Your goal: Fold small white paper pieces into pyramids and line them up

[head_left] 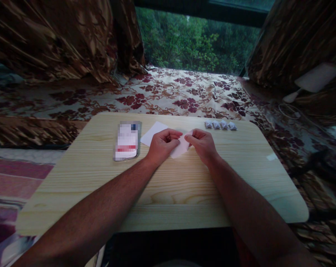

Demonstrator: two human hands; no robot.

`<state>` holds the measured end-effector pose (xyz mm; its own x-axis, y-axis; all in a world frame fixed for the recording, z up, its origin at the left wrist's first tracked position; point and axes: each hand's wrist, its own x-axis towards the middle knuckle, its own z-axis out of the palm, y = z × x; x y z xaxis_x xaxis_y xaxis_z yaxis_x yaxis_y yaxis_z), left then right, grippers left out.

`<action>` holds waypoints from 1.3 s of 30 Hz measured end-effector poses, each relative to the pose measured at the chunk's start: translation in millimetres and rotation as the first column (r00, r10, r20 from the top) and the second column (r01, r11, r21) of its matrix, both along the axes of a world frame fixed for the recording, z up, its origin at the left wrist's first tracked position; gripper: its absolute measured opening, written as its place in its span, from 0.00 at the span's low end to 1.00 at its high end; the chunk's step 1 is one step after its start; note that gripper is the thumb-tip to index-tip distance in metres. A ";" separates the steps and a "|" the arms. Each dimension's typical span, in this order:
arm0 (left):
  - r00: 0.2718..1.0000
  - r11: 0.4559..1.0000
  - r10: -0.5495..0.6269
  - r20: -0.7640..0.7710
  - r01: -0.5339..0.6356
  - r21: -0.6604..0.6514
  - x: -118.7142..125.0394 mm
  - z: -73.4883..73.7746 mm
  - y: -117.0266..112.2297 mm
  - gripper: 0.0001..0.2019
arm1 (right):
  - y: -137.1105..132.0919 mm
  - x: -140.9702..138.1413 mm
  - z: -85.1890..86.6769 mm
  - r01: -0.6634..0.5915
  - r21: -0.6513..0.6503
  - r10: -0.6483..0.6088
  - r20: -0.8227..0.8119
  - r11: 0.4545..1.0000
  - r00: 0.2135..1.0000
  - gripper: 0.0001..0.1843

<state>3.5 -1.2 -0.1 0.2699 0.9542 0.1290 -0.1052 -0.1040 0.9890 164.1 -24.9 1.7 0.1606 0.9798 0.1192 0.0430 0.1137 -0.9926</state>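
Dim overall, cool cast. Daylight from the window (195, 44) at 12 o'clock; brightest on the floral cloth (179, 89) just below it and on the tabletop (179, 189). Curtains (73, 40) at 10 and 2 o'clock sink into shadow; near-black at 6 o'clock under the tabletop edge. Corners darkened. Wide-angle stretch: tabletop sides splay, forearms (101, 196) bulge toward 7 and 5 o'clock. Edges smeared, lamp-like object (318, 78) at 2 o'clock soft. Hands (162, 145) fairly clear, white paper (180, 148) between them pale, creases hard to read. Phone (126, 140) toward 10 o'clock pixelated.
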 end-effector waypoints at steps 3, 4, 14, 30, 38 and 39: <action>0.999 1.000 0.031 -0.040 -0.030 0.008 0.4 -0.7 -0.7 0.11 | -0.5 0.0 -0.5 -0.010 0.006 0.010 0.027 1.000 1.000 0.09; 0.998 0.999 0.044 -0.052 -0.044 0.014 0.9 -0.6 -1.1 0.11 | -0.5 -0.2 -0.9 -0.013 0.006 0.013 0.033 1.000 0.999 0.09; 0.991 0.995 0.099 -0.091 -0.095 0.038 3.1 1.8 -1.5 0.09 | 0.2 0.2 -0.4 0.007 0.028 -0.008 0.030 1.000 1.000 0.11; 0.996 0.997 0.072 -0.056 -0.073 -0.003 2.9 -0.9 0.9 0.09 | 0.3 3.3 0.9 0.036 0.053 -0.034 -0.028 0.998 0.999 0.11; 0.994 0.997 0.079 -0.071 -0.079 0.000 2.7 -1.7 0.9 0.09 | -1.1 2.5 4.3 0.046 0.028 -0.045 -0.059 0.999 0.997 0.10; 0.994 0.997 0.081 -0.076 -0.081 0.001 2.5 -1.6 0.8 0.09 | -1.0 2.6 4.7 0.061 0.033 -0.059 -0.060 0.998 0.996 0.09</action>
<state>6.0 -0.4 -1.7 0.2010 0.9735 0.1089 -0.0208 -0.1069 0.9941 166.6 -25.9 6.4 0.2265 0.9637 0.1414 -0.0077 0.1469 -0.9891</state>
